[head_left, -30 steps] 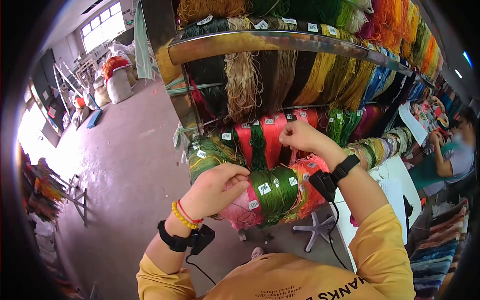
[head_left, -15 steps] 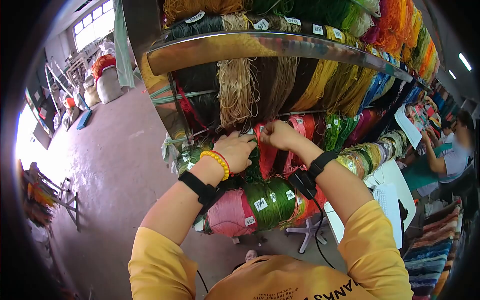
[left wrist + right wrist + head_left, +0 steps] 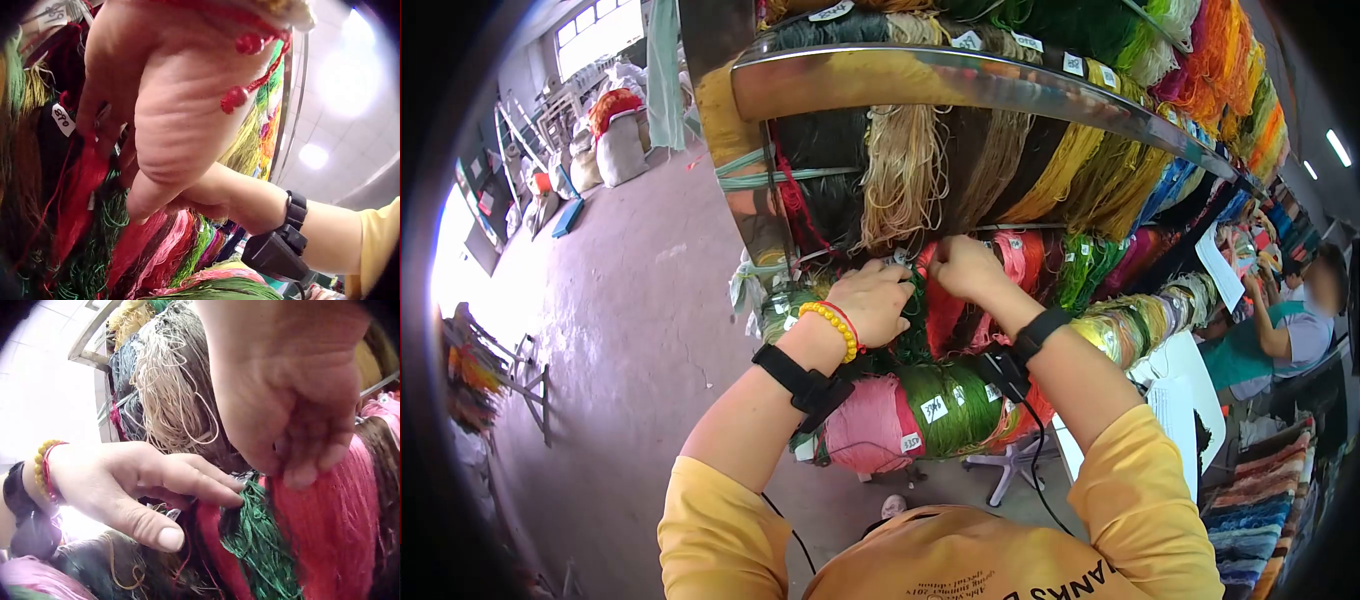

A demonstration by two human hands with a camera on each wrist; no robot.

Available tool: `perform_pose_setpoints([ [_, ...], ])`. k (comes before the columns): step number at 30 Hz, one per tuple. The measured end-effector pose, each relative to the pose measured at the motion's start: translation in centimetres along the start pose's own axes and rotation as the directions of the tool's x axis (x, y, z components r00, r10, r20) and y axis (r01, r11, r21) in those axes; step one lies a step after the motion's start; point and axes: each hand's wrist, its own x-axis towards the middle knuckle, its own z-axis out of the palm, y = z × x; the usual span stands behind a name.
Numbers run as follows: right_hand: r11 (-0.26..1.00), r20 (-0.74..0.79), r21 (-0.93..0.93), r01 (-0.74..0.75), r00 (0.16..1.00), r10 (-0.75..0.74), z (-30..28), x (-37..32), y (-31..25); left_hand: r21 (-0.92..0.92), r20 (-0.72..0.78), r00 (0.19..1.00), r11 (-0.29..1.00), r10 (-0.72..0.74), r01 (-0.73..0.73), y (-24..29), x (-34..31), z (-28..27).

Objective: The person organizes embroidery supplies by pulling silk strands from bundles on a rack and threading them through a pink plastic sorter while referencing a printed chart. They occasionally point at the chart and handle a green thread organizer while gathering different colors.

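Observation:
My left hand [image 3: 865, 300] reaches into the lower row of hanging thread skeins. Its fingertips touch the top of a dark green skein [image 3: 256, 544], fingers mostly straight and thumb held apart. Right beside it, my right hand [image 3: 965, 268] has its fingers curled at the top of a bright red skein [image 3: 325, 531], pinching the threads there. The red skein hangs between the green one and a brown one. A small white tag marked 890 [image 3: 63, 119] shows by the left hand's fingers.
A metal rail [image 3: 960, 80] crosses above the hands, with beige skeins [image 3: 905, 175] hanging under it. Nearer me are a pink bundle [image 3: 865, 425] and an olive-green bundle [image 3: 955, 405]. A white table [image 3: 1175, 400] stands to the right; another person [image 3: 1285, 325] sits beyond it.
Both hands have moved: the left went forward from the near bundles to the lower hanging row, and the right shifted slightly left onto the red skein. Over the last half second they barely moved.

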Motion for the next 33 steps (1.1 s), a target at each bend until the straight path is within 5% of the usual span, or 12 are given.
perform_pose_setpoints([
  [8,0.914,0.072,0.405,-0.005,0.997,-0.026,0.5,-0.3,3.0,-0.058,-0.010,1.000,0.998,-0.006,0.006,-0.5,0.2,0.4],
  [14,0.999,-0.024,-0.022,0.048,0.999,-0.048,-0.2,-1.1,0.3,-0.052,-0.015,1.000,0.999,-0.008,0.007,-0.5,0.3,0.8],
  [20,0.979,-0.040,0.184,0.083,0.996,-0.076,-0.2,-0.9,1.6,-0.059,0.003,1.000,0.998,-0.008,0.008,-0.4,0.0,0.4],
  [23,0.758,-0.313,0.305,0.576,0.813,-0.491,-1.2,-2.5,1.9,-0.040,0.032,0.999,0.999,-0.008,0.009,-0.1,0.1,0.1],
  [25,0.584,-0.026,0.783,0.217,0.948,-0.317,-5.0,-6.4,-0.2,-0.020,0.055,0.998,1.000,-0.007,0.008,0.2,0.0,-0.2],
  [27,0.286,0.050,0.955,0.079,0.907,-0.419,-9.7,-10.4,-0.7,-0.033,0.063,0.998,0.999,0.023,-0.020,0.0,0.2,-0.2],
  [28,0.142,0.008,0.988,0.061,0.896,-0.444,-11.5,-12.3,0.1,-0.040,0.068,0.997,0.998,0.042,-0.039,-0.1,0.2,-0.2],
  [30,0.042,-0.160,0.978,0.206,0.860,-0.485,-15.4,-16.1,2.0,-0.119,0.029,0.998,0.992,0.056,-0.052,0.3,-0.1,-0.5],
  [33,0.090,-0.315,0.933,0.349,0.910,-0.268,-20.5,-22.9,7.4,-0.160,-0.093,0.983,0.972,0.158,-0.171,3.4,-1.0,-2.2],
])
